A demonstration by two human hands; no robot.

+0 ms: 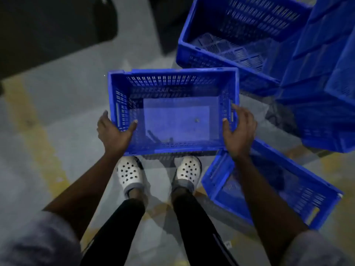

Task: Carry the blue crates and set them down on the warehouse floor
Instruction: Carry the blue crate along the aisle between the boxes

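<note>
Blue slotted plastic crate [172, 112] held over grey concrete floor [76, 104], above white perforated clogs [129, 172]; more blue crates [240, 41] right; left hand [113, 131], right hand [239, 129] clasp its side rims

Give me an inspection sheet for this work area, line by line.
Surface: grey warehouse floor with worn yellow stripe.
Job's things: held blue crate, empty but for a small speck; open crate behind it; low crate by the right foot; stacked crates far right.
Clutter: nothing seen.
Grippers: left hand grips the crate's left wall, thumb inside; right hand grips the right wall.
Cables: nothing seen.
Surroundings: dark shape upper left, unidentifiable; white perforated clogs beneath the crate.
</note>
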